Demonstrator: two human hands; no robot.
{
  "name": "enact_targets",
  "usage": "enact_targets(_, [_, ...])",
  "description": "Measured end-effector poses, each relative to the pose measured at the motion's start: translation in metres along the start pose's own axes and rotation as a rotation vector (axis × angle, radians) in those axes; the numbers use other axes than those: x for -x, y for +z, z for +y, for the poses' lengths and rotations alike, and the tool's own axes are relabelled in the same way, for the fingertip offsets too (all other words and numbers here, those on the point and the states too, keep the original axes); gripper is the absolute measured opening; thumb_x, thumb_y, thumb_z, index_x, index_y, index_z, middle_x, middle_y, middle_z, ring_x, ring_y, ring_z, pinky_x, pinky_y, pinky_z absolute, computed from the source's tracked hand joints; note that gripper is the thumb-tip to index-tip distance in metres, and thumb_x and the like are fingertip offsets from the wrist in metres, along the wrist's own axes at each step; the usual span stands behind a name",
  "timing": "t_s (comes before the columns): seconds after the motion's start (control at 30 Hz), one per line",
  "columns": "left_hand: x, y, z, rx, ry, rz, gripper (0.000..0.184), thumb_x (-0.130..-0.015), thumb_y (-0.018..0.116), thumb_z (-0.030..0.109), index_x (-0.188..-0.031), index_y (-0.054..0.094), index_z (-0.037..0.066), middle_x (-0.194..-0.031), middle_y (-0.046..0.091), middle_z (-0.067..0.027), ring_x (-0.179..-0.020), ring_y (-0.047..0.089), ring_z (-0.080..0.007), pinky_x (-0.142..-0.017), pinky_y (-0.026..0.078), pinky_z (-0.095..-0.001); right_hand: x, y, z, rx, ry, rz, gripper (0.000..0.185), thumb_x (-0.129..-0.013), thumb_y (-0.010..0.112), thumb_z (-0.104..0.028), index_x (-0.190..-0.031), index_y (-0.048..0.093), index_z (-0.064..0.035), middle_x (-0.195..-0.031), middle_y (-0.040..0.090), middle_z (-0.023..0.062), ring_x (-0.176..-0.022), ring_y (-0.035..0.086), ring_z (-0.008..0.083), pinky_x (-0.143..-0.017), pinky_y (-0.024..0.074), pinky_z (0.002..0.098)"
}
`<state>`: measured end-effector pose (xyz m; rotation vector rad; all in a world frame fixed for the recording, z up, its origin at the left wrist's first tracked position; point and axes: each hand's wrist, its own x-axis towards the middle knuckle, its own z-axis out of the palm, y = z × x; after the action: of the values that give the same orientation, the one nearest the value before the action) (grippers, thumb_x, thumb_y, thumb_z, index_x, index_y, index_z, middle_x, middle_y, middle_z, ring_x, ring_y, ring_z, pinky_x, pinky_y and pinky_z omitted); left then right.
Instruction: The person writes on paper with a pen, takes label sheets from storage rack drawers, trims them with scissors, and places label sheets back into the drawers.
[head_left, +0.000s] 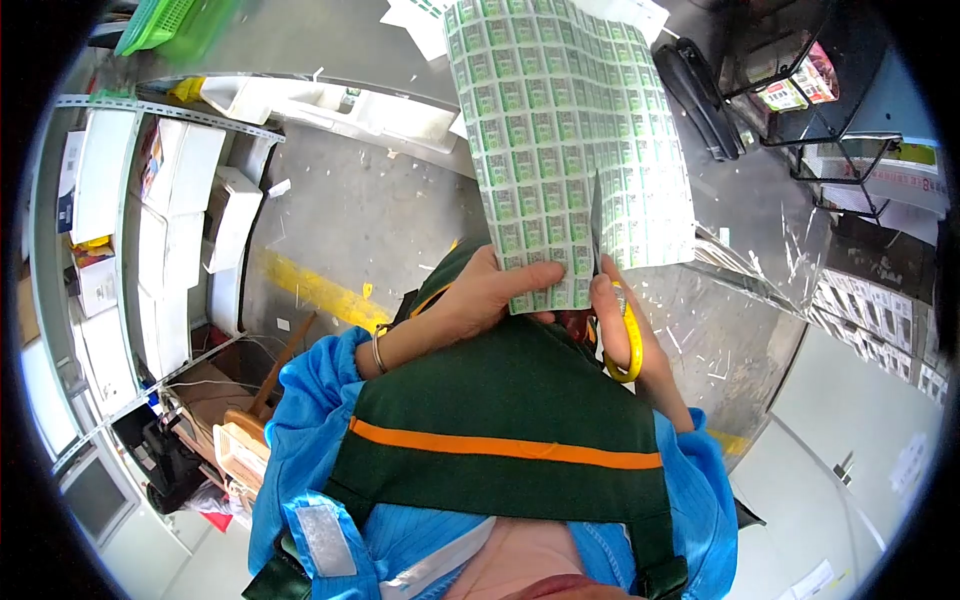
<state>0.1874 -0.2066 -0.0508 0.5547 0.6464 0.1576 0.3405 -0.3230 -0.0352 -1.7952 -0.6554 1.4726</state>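
Observation:
A large sheet of green and white printed labels [540, 130] spreads out in front of me, its far end reaching over the metal table. At its near left corner my left hand [495, 290] grips the edge, thumb on top and fingers beneath. My right hand [635, 330] is closed around the yellow handles of a pair of scissors [633, 345]. One blade shows on top of the sheet, pointing away from me along a cut between label columns. The other blade is hidden under the paper.
A black stapler [697, 98] lies on the table right of the sheet, beside a black wire rack [800, 100]. A green basket [155, 25] is at the far left. White boxes [180, 170] fill shelves on the left. Paper scraps litter the floor.

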Motion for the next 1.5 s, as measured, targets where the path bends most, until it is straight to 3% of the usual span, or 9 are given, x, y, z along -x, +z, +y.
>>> enact_targets(0.1, [0.000,0.006,0.004,0.038,0.005,0.051,0.039,-0.081,0.062,0.010,-0.115,0.047,-0.002,-0.103,0.058,-0.0139,-0.083,0.061,-0.0218,-0.057,0.055,-0.0294,-0.003,0.001,0.002,-0.030,-0.049,-0.017,0.059,-0.092,0.042,-0.038,-0.132,0.030,0.0030,-0.065,0.051,0.0046,-0.060,0.049,0.0122,-0.056,0.0404,0.0255])
enact_targets(0.2, [0.000,0.004,0.007,-0.032,-0.018,0.025,0.039,-0.083,0.063,0.018,-0.116,0.051,0.002,-0.108,0.058,-0.0129,-0.090,0.061,-0.0196,-0.063,0.056,-0.0255,-0.005,0.003,0.004,-0.061,-0.082,-0.008,0.058,-0.092,0.042,-0.037,-0.132,0.030,0.0028,-0.064,0.049,0.0033,-0.057,0.047,0.0111,-0.054,0.0394,0.0250])
enact_targets(0.73, [0.000,0.005,0.003,-0.123,-0.054,0.002,0.042,-0.080,0.064,0.012,-0.117,0.046,0.001,-0.106,0.057,-0.0119,-0.087,0.060,-0.0218,-0.057,0.055,-0.0283,-0.017,0.007,0.006,-0.118,-0.227,0.049,0.043,-0.092,0.041,-0.031,-0.123,0.038,-0.0008,-0.065,0.047,0.0022,-0.052,0.044,0.0086,-0.047,0.0364,0.0242])
enact_targets(0.83, [0.001,0.007,0.003,-0.135,-0.062,0.002,0.042,-0.081,0.063,0.012,-0.118,0.045,0.001,-0.105,0.057,-0.0121,-0.086,0.060,-0.0220,-0.057,0.055,-0.0286,-0.016,0.005,0.002,-0.128,-0.260,0.025,0.042,-0.092,0.041,-0.031,-0.121,0.040,0.0002,-0.070,0.050,0.0051,-0.058,0.048,0.0114,-0.053,0.0400,0.0260])
enact_targets(0.93, [0.001,0.006,0.002,-0.137,-0.052,-0.019,0.042,-0.081,0.063,0.012,-0.117,0.045,0.001,-0.104,0.058,-0.0126,-0.084,0.061,-0.0222,-0.058,0.055,-0.0291,-0.023,0.006,0.009,-0.093,-0.424,0.091,0.041,-0.093,0.040,-0.030,-0.118,0.043,0.0026,-0.080,0.053,0.0111,-0.073,0.052,0.0177,-0.067,0.0432,0.0301])
enact_targets(1.07, [0.003,0.007,0.003,-0.161,-0.050,-0.050,0.040,-0.082,0.064,0.017,-0.115,0.048,0.000,-0.102,0.059,-0.0129,-0.083,0.061,-0.0203,-0.060,0.056,-0.0275,-0.031,0.010,0.029,-0.065,-0.405,0.245,0.039,-0.092,0.042,-0.026,-0.115,0.044,0.0058,-0.097,0.054,0.0192,-0.095,0.050,0.0244,-0.085,0.0395,0.0346])
enact_targets(1.17, [0.003,0.007,0.004,-0.183,-0.042,-0.062,0.039,-0.082,0.064,0.019,-0.114,0.050,0.000,-0.102,0.059,-0.0127,-0.083,0.062,-0.0193,-0.061,0.056,-0.0263,-0.030,0.000,0.015,-0.124,-0.439,0.039,0.039,-0.091,0.044,-0.023,-0.117,0.042,0.0061,-0.102,0.054,0.0195,-0.098,0.050,0.0235,-0.085,0.0393,0.0333])
enact_targets(1.3, [0.002,0.005,0.001,-0.193,-0.048,-0.049,0.040,-0.081,0.063,0.013,-0.116,0.047,0.001,-0.101,0.059,-0.0127,-0.083,0.061,-0.0226,-0.058,0.056,-0.0307,-0.029,0.001,0.008,-0.112,-0.430,0.081,0.037,-0.091,0.045,-0.019,-0.117,0.042,0.0062,-0.103,0.053,0.0193,-0.099,0.050,0.0240,-0.085,0.0396,0.0335])
enact_targets(1.5, [0.003,0.009,0.004,-0.204,-0.046,-0.029,0.040,-0.081,0.063,0.013,-0.116,0.047,0.001,-0.101,0.059,-0.0123,-0.085,0.061,-0.0220,-0.058,0.056,-0.0299,-0.029,-0.004,-0.004,-0.022,-0.532,0.063,0.039,-0.090,0.046,-0.019,-0.119,0.042,0.0064,-0.105,0.053,0.0207,-0.100,0.050,0.0251,-0.086,0.0393,0.0339])
